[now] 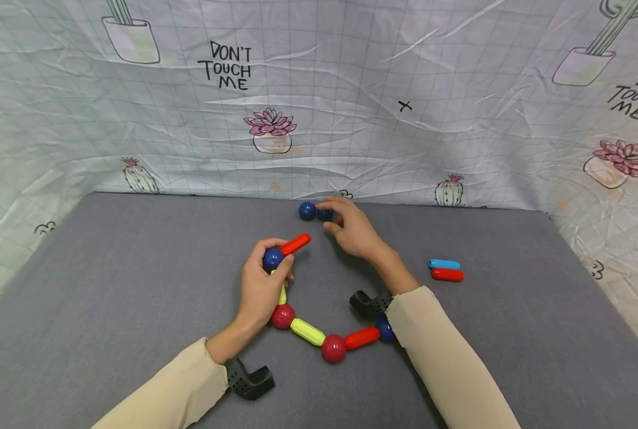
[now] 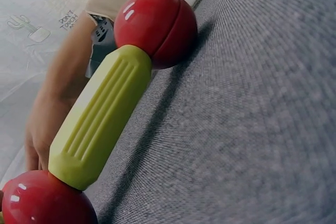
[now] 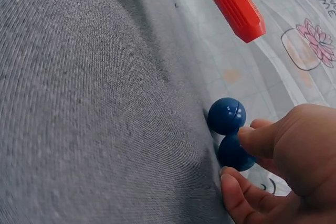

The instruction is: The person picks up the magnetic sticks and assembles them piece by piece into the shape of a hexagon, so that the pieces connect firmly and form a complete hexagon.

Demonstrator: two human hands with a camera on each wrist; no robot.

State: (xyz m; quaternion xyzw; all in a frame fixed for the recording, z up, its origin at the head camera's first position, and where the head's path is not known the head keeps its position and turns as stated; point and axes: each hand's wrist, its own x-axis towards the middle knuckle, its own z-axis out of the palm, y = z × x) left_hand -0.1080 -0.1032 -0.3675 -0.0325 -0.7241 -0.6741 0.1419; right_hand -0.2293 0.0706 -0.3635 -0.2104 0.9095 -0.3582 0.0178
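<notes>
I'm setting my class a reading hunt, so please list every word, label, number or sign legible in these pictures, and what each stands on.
"DON'T TOUCH ME": patterned cloth, head view, left of centre.
"DON TOUCH ME": cloth, head view, right edge, first word cut off.
"X": cross mark, cloth, head view.
"DON'T TOUCH ME": cloth, left wrist view, small and blurred.
"TOUC… ME": cloth, right wrist view, cut off.
No lettering is visible on rods or balls.

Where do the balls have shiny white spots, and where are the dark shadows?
Left wrist view: bright white glints on the upper red ball and lower red ball, a dark shadow beside the yellow stick; right wrist view: a fainter glint on the upper blue ball; head view: a soft shadow on the grey surface below the right hand.
</notes>
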